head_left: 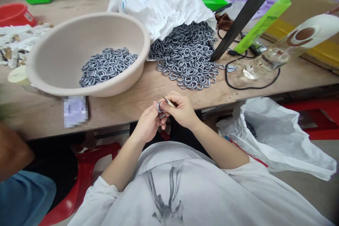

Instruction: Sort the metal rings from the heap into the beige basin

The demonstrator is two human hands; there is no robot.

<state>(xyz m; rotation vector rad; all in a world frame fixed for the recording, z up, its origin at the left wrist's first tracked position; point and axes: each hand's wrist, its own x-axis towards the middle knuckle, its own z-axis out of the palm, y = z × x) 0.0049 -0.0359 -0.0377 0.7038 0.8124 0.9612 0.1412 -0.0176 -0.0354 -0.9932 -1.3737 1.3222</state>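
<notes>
Just off the table's front edge, my left hand (148, 122) pinches grey metal rings (159, 106); at least two show between the fingers. Close against it, my right hand (184, 109) is closed on a thin blade (168, 102) with a pale yellowish side, probably a small knife, its tip pointing toward the rings. The right fingertips also touch the rings. Beyond my hands lies a heap of similar rings (189, 60), spilling from a white sack (169, 3). To the left, a large beige basin (58, 49) holds another pile of rings (107, 67).
A dark slanted post (246, 17) and a clear bottle (272, 60) with a black cable stand right of the heap. An open white bag (280, 130) hangs below the table at right. At left are a pixelated object (75, 111) and another person's arm (13, 152).
</notes>
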